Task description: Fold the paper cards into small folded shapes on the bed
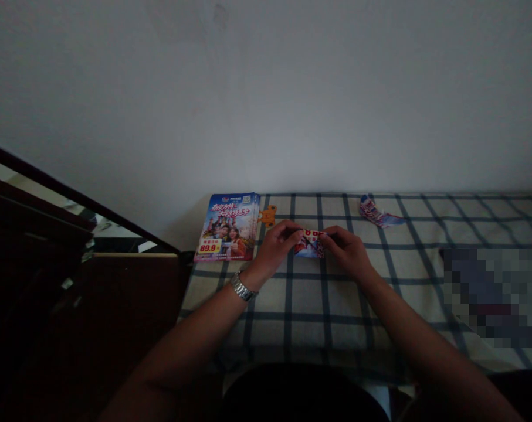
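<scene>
Both of my hands meet over a small folded piece of printed paper (310, 244) on the checked cloth (318, 299). My left hand (278, 245), with a metal watch on its wrist, pinches the paper's left side. My right hand (345, 250) pinches its right side. The paper is red, white and blue and partly hidden by my fingers.
A stack of colourful flyers (229, 226) lies at the cloth's far left corner, with a small orange object (268, 215) beside it. Another folded paper piece (377, 212) lies at the back. A blurred patch (494, 296) is on the right. Dark wooden furniture (72, 293) stands left; a white wall behind.
</scene>
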{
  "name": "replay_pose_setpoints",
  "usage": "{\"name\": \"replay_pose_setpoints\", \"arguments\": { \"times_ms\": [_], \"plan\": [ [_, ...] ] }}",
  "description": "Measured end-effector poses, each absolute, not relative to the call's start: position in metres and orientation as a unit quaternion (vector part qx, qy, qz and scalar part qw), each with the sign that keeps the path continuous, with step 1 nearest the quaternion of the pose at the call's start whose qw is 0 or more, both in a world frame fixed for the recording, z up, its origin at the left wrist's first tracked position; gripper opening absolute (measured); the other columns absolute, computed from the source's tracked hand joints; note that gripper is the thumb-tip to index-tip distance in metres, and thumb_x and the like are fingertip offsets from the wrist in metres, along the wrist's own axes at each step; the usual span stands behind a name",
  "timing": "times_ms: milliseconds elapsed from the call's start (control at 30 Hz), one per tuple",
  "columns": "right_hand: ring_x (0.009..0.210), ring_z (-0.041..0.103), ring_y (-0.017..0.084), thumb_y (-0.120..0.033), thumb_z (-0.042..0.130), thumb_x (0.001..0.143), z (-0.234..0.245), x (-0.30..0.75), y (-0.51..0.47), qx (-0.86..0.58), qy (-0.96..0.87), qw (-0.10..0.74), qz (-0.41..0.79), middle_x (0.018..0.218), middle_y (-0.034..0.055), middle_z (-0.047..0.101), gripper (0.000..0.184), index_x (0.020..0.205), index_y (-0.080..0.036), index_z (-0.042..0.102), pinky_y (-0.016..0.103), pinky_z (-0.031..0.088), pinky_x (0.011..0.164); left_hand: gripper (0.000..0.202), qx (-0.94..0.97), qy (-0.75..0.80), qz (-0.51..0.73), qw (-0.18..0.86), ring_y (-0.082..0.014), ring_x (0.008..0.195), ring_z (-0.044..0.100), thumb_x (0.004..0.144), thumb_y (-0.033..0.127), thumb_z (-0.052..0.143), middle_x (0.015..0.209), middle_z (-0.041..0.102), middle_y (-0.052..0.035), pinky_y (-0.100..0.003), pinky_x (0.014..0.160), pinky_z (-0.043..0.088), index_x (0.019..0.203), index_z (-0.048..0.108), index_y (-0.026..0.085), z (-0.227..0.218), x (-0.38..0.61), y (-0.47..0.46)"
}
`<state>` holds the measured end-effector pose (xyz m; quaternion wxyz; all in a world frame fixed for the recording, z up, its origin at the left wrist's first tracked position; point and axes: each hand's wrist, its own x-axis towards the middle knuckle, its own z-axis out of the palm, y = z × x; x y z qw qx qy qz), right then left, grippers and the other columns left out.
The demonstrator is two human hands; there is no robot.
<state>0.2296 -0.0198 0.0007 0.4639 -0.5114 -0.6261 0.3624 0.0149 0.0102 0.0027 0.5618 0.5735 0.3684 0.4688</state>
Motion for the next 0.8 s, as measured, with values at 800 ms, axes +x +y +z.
{"name": "replay_pose_setpoints", "arguments": {
  "times_ms": [800],
  "plan": [
    [0.081, 0.071, 0.022, -0.055, 0.064, 0.097, 0.0002, 0.2291, -0.02, -0.511, -0.65, 0.451, 0.335, 0.091, 0.0046, 0.077, 0.033, 0.099, -0.023, 0.075, 0.032, 0.058, 0.073, 0.028, 0.493, 0.357, 0.49, 0.624, -0.011, 0.072, 0.06, 0.084, 0.041, 0.081, 0.08, 0.065, 0.0006, -0.022, 0.067, 0.05, 0.089, 0.066, 0.017, -0.0047, 0.0179, 0.0132]
  ]
}}
